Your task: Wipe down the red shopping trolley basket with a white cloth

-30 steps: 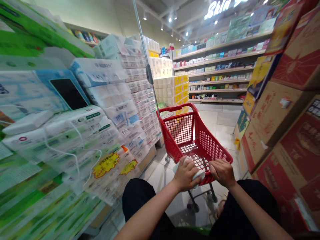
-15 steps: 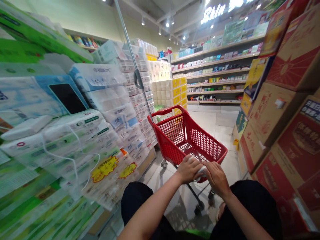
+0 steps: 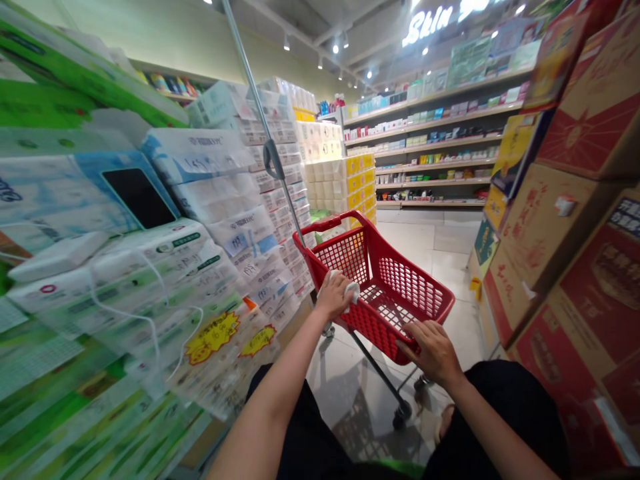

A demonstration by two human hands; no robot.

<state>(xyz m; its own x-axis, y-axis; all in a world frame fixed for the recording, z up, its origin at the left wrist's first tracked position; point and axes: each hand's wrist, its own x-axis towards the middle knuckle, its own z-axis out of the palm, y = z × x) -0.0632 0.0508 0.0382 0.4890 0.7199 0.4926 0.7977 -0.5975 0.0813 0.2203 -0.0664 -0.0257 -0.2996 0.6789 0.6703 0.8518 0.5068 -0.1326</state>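
Observation:
A red shopping cart (image 3: 407, 267) with perforated walls stands in front of me, its basket holding nothing that I can see. My left hand (image 3: 334, 295) presses a white cloth or tissue (image 3: 353, 292) onto the near side rim, toward the handle end. Farther right, my right hand (image 3: 433, 349) grips the rim at the basket's near corner, fingers over the edge and thumb outside.
Stacked tissue packs (image 3: 220, 193) rise on the left, with a dark-screened phone (image 3: 139, 197) and a white cable on them. Cardboard boxes (image 3: 543, 227) line the right. Behind the cart are stocked shelves (image 3: 435, 143). A metal pole (image 3: 257, 100) rises beside the handle.
My left hand has moved left along the rim with the white cloth, away from my right hand. My right hand, formerly beside it at the cloth, now holds the basket corner.

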